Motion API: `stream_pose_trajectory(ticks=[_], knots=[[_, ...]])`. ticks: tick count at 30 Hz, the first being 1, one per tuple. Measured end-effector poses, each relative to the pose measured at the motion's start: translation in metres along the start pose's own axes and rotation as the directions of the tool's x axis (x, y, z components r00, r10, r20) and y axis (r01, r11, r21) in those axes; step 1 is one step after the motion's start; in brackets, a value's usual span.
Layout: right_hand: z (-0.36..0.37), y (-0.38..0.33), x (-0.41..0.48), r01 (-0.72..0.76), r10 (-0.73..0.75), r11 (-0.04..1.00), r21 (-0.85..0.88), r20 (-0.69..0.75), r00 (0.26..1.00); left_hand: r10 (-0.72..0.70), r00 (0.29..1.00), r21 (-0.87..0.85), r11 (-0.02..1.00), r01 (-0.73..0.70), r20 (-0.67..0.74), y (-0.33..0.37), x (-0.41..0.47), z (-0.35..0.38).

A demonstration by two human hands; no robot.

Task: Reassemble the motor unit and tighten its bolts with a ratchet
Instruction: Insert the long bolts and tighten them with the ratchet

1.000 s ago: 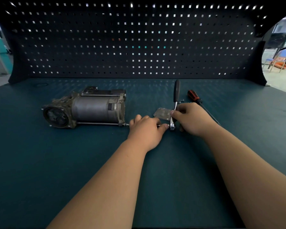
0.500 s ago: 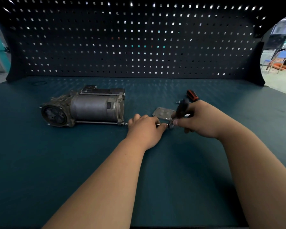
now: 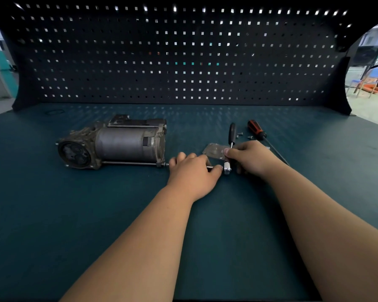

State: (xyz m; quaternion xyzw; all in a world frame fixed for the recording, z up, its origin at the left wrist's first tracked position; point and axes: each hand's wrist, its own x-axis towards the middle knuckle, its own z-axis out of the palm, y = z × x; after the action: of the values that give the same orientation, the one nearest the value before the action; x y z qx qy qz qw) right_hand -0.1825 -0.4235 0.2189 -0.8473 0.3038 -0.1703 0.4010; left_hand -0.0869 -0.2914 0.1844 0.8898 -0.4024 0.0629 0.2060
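Currently on bench [image 3: 52,214]: motor unit [image 3: 118,144], lying sideways.
Right hand [image 3: 251,158]: curled round ratchet [image 3: 232,132] shaft.
Left hand [image 3: 192,171]: curled over thin rod [image 3: 210,167] beside ratchet head.

motor unit [image 3: 116,144] blocking left, screwdriver [image 3: 258,130] and plate [image 3: 214,151] right

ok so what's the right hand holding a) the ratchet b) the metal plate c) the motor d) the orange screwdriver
a: the right hand grips the ratchet just above its head; the orange screwdriver lies loose on the bench behind it.
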Motion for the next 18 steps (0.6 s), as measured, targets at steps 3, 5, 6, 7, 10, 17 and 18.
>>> stream_pose_trajectory(ticks=[3, 5, 6, 7, 10, 17, 18], knots=[[0.000, 0.000, 0.000, 0.025, -0.025, 0.999, -0.020, -0.002, 1.000, -0.002, 1.000, -0.001, 1.000, 0.002, 0.007, 0.000, 0.000, 0.000], [0.000, 0.000, -0.002, 0.054, -0.055, 0.997, -0.048, -0.013, 0.998, 0.003, 1.000, 0.010, 1.000, -0.003, 0.020, -0.001, 0.000, -0.001], [0.000, 0.001, -0.004, 0.071, -0.073, 0.996, -0.053, -0.019, 0.997, 0.004, 1.000, 0.011, 1.000, -0.005, 0.028, -0.001, 0.000, -0.002], [-0.002, 0.001, -0.005, 0.090, -0.091, 0.995, -0.052, -0.024, 0.996, 0.005, 0.999, 0.010, 1.000, -0.005, 0.036, -0.002, 0.000, -0.002], [-0.007, 0.001, -0.010, 0.149, -0.149, 0.989, -0.018, -0.028, 0.988, 0.011, 0.998, 0.006, 1.000, -0.011, 0.054, -0.002, 0.001, -0.004], [-0.020, -0.006, -0.028, 0.297, -0.289, 0.952, -0.073, 0.106, 0.952, 0.013, 0.999, 0.006, 1.000, -0.013, 0.049, -0.002, 0.000, -0.005], [-0.021, -0.006, -0.030, 0.316, -0.299, 0.941, -0.124, 0.139, 0.944, 0.011, 0.999, 0.004, 1.000, -0.011, 0.043, -0.002, 0.000, -0.005]])
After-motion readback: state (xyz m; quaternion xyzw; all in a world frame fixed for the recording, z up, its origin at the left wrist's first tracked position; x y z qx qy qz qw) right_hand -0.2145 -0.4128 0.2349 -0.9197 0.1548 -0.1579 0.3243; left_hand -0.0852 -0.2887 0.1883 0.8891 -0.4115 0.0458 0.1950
